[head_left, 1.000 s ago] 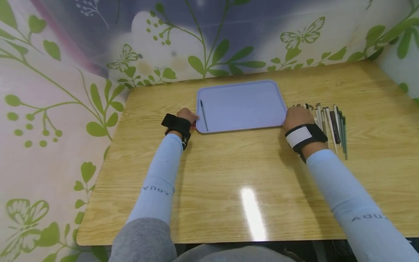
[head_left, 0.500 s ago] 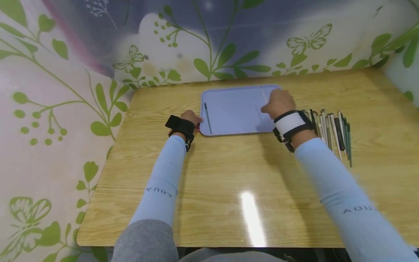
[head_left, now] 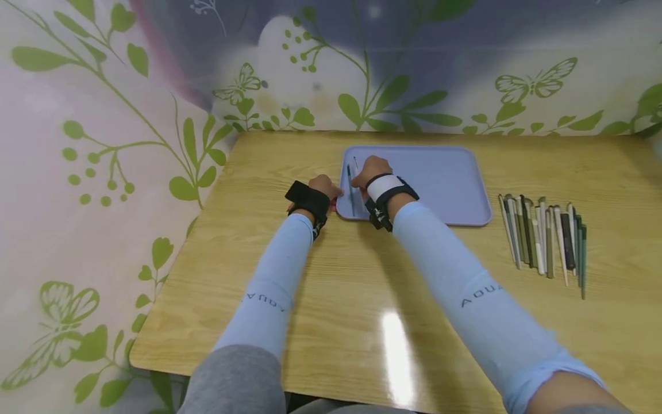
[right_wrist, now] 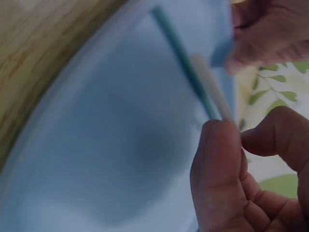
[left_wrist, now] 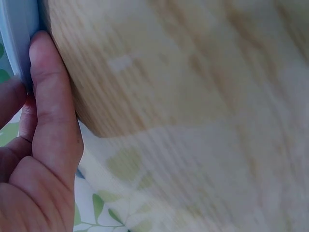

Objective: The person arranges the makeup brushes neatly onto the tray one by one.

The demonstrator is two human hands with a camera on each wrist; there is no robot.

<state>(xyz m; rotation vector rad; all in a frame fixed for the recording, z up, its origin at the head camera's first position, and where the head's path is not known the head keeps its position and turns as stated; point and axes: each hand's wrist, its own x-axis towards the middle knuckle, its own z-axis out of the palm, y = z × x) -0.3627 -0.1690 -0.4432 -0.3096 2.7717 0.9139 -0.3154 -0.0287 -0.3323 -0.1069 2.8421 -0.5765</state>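
Note:
A lavender-blue tray (head_left: 439, 184) lies on the wooden table. At its left edge my left hand (head_left: 324, 185) grips the rim; the left wrist view has the thumb and a finger at the tray edge (left_wrist: 18, 43). My right hand (head_left: 373, 169) is over the tray's left part and pinches a slim brush with a pale handle (right_wrist: 212, 87) between thumb and finger. A dark green brush (right_wrist: 178, 48) lies on the tray along its left side, close beside the pale one. The hand hides part of the pale brush.
Right of the tray, several makeup brushes (head_left: 548, 236) lie side by side on the table (head_left: 341, 305), with white, olive, black and green handles. A patterned wall (head_left: 414, 69) stands behind the table's back edge.
My right hand has gone from the brush row by the tray's right edge leftward across the tray, carrying the pale brush to the green one. The left hand stays at the rim.

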